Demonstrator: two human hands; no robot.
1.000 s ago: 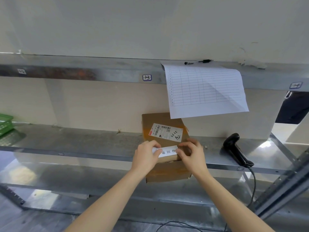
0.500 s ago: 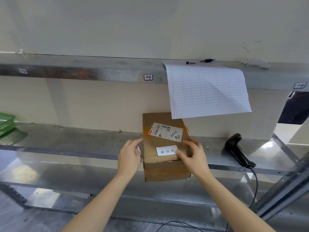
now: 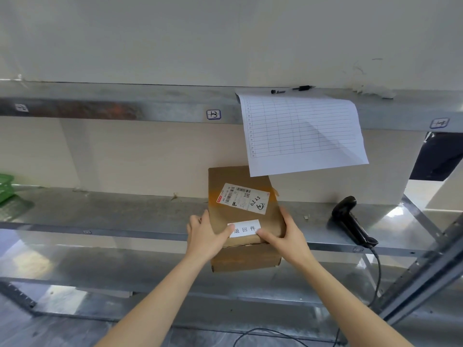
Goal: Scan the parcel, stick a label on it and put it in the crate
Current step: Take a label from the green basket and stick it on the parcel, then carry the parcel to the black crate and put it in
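A brown cardboard parcel point(image 3: 239, 214) sits on the metal shelf point(image 3: 125, 216), jutting over its front edge. It carries a printed shipping label point(image 3: 244, 198) and, nearer me, a small white label point(image 3: 245, 229) with black characters stuck flat on top. My left hand point(image 3: 205, 235) grips the parcel's left side, thumb on the label's left end. My right hand point(image 3: 285, 234) grips the right side, thumb at the label's right end. A green crate point(image 3: 6, 187) shows only partly at the far left edge.
A black handheld scanner point(image 3: 352, 221) lies on the shelf to the right, its cable hanging down. A ruled paper sheet point(image 3: 300, 134) hangs from the upper shelf above the parcel, with a pen point(image 3: 293, 89) on top. A slanted metal upright point(image 3: 426, 271) stands at right.
The white label now lies stuck on the parcel. My left hand, which had drawn away to the left, has returned and both hands have closed around the parcel's sides.
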